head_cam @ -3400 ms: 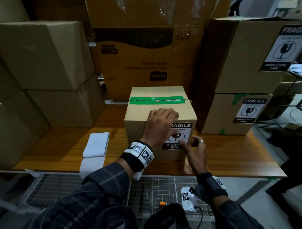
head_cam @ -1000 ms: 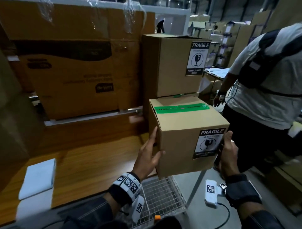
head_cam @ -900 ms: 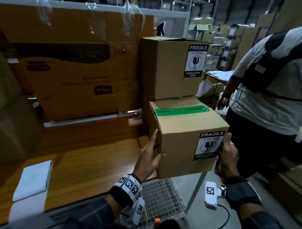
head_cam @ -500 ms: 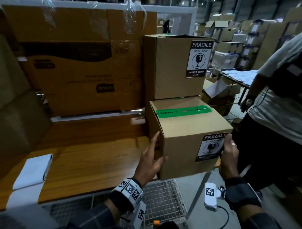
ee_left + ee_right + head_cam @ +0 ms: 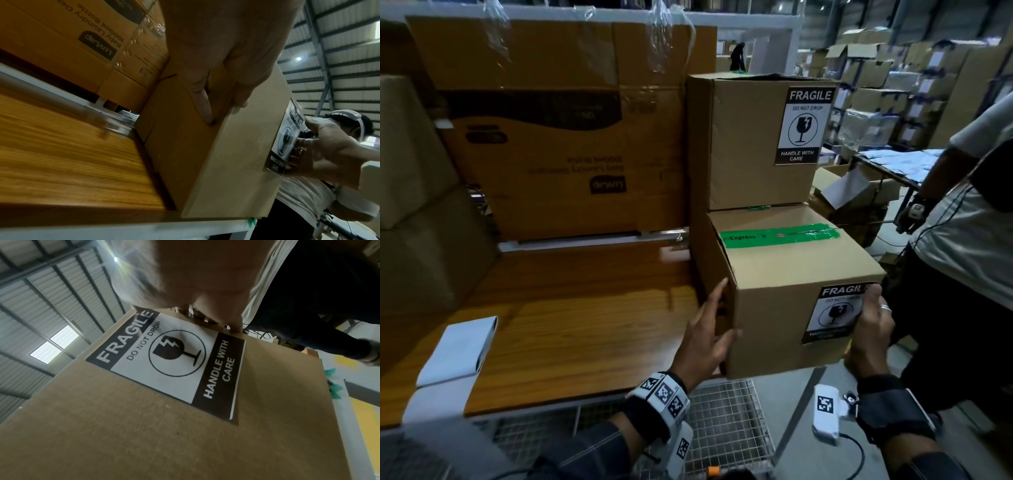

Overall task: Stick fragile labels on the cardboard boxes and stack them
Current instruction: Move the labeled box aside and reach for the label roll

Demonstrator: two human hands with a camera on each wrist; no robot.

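Box (image 5: 791,274), labelled: our left hand (image 5: 705,339) presses flat-fingered on its left side; our right hand (image 5: 869,329) curls round its right front edge, beside the label (image 5: 835,315). We carry it off the table (image 5: 571,329) edge, just before the stack (image 5: 750,137).
Stack: upper box labelled; lower one hidden.
Unlabelled boxes (image 5: 410,205): left, waiting, we judge.
Label pad (image 5: 462,346): on table.
Remaining: set this box down, then label the rest.
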